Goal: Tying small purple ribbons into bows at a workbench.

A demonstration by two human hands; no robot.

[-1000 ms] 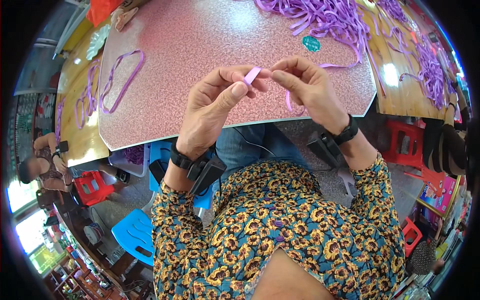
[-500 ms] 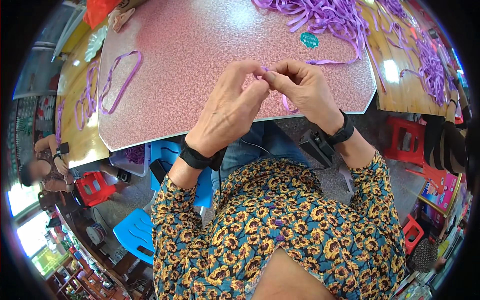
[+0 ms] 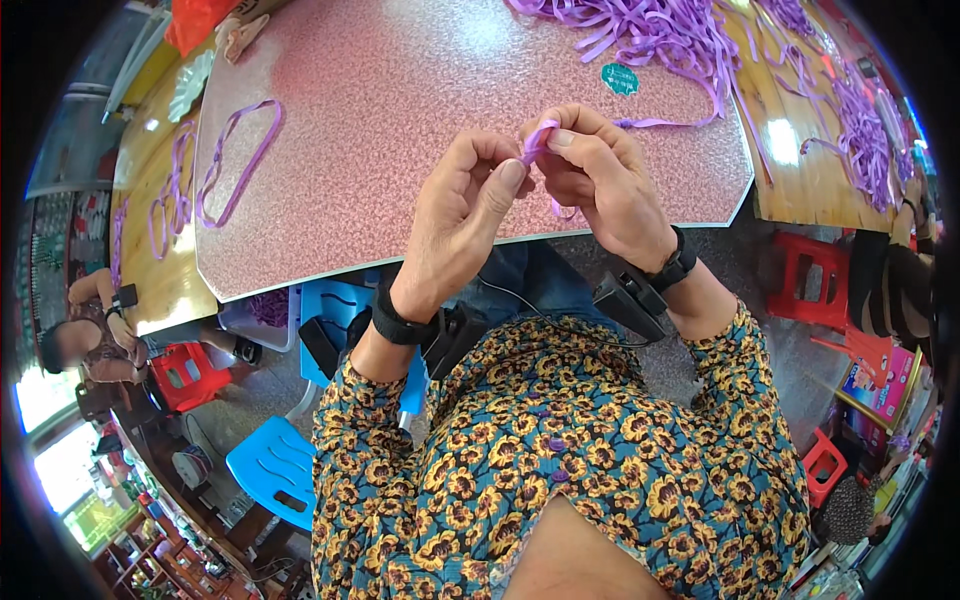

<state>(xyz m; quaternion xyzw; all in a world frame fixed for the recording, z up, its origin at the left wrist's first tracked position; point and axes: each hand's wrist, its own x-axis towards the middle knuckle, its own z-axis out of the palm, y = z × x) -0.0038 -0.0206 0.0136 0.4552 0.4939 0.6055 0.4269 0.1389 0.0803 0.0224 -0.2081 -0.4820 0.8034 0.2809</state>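
Both my hands pinch one purple ribbon just above the near part of the pink speckled table. My left hand grips it between thumb and forefinger, fingers curled. My right hand holds a small loop of it between thumb and forefinger. Part of the ribbon hangs below my right hand, and another stretch runs right toward the pile of purple ribbons. Whether the ribbon is knotted between my fingers is hidden. A knotted ribbon loop lies on the table at the left.
A green round sticker is on the tabletop. More ribbons lie on the wooden table at right. A blue stool and red stools stand on the floor. Another person sits at the far left.
My hands have turned and drawn slightly apart, the left one lower. A ribbon loop now shows above my right thumb, where my fingertips covered it before.
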